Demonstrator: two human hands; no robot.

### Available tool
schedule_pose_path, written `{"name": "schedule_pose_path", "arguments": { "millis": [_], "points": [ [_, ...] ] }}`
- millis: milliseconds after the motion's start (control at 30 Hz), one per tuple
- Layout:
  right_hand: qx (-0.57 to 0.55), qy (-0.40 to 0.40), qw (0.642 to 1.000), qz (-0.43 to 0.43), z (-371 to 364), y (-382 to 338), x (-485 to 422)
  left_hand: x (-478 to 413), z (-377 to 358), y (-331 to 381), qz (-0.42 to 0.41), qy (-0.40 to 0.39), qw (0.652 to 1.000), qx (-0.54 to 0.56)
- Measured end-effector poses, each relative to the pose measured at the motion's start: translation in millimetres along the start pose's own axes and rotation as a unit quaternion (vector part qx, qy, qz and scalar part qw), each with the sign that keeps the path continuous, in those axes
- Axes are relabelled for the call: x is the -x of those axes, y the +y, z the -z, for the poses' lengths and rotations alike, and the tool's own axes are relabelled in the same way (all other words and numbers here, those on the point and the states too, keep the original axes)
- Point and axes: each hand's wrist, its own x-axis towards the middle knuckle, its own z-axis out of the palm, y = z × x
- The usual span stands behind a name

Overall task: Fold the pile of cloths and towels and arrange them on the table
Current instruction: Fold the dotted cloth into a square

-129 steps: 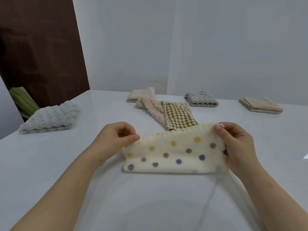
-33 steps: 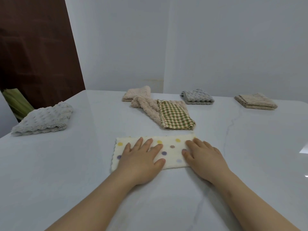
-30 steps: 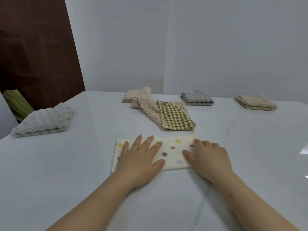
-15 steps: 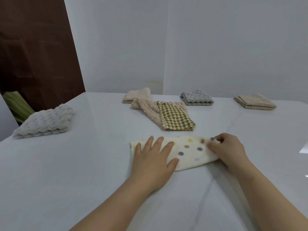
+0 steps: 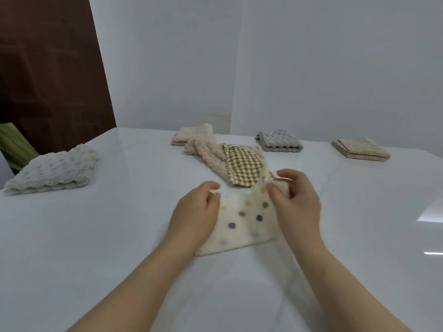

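The second fold seems in hand: the cream cloth with coloured dots [image 5: 242, 224] lies on the near middle of the white glossy table [image 5: 96, 236]. The right hand [image 5: 294, 202] pinches its lifted right end. The left hand [image 5: 194, 216] rests on its left end, fingers bent; whether it grips I cannot tell. Next, the lifted end should go over leftwards, edges matched. Farther lies a green checked cloth [image 5: 242, 167], before pale walls [image 5: 311, 68]

Seven cloths are lying on one desk [image 5: 96, 236]. Four are sitting folded and apart: one pale bumpy towel [image 5: 55, 168], one beige towel [image 5: 191, 134], one grey towel [image 5: 278, 140] and one tan towel [image 5: 359, 148]. Two are lying unfolded together: one fluffy towel [image 5: 208, 154] and one checked cloth [image 5: 242, 164]. One dotted cloth [image 5: 242, 219] is sitting between two hands, one left hand [image 5: 195, 212] and one right hand [image 5: 297, 202].
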Motion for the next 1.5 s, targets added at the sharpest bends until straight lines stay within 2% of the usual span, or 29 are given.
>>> {"name": "schedule_pose_path", "arguments": {
  "millis": [33,100,167,233,300,367,433,500,600,867,1133,1233,1333,1400,1500],
  "points": [
    [-0.012,-0.016,1.000,0.015,-7,-4,6,-2,5,1,0.056,-0.010,0.987,0.150],
    [-0.031,-0.046,0.998,0.039,-17,-10,15,-6,12,2,0.142,-0.041,0.936,0.318],
    [-0.042,-0.094,0.993,0.052,-26,-15,22,-8,15,0,0.177,-0.087,0.901,0.387],
    [-0.021,-0.175,0.982,0.065,-31,-16,29,-9,14,-3,0.175,-0.116,0.890,0.405],
    [-0.005,-0.256,0.964,0.070,-32,-13,34,-11,13,-8,0.160,-0.111,0.914,0.355],
    [-0.026,-0.284,0.956,0.065,-28,-12,33,-11,11,-12,0.158,-0.100,0.933,0.306],
    [-0.048,-0.243,0.967,0.065,-21,-12,27,-13,11,-15,0.147,-0.088,0.944,0.283],
    [-0.024,-0.189,0.980,0.064,-14,-8,19,-14,14,-18,0.127,-0.072,0.956,0.254],
    [0.066,-0.200,0.976,0.047,-8,3,13,-17,19,-24,0.103,-0.061,0.970,0.213],
    [0.162,-0.304,0.937,0.056,-8,9,15,-14,32,-28,0.107,-0.116,0.974,0.164],
    [0.206,-0.335,0.917,0.062,-8,7,13,-8,41,-28,0.054,-0.107,0.991,-0.059],
    [0.168,-0.310,0.935,0.048,-9,8,15,-7,43,-27,0.062,-0.076,0.992,-0.078],
    [0.158,-0.284,0.944,0.055,-13,11,16,-6,36,-25,0.028,-0.029,0.993,-0.115],
    [0.226,-0.316,0.918,0.080,-17,13,16,-5,29,-25,-0.014,-0.101,0.979,-0.177],
    [0.303,-0.383,0.869,0.080,-18,16,17,-3,21,-29,-0.015,-0.249,0.918,-0.308]
  ]
}}
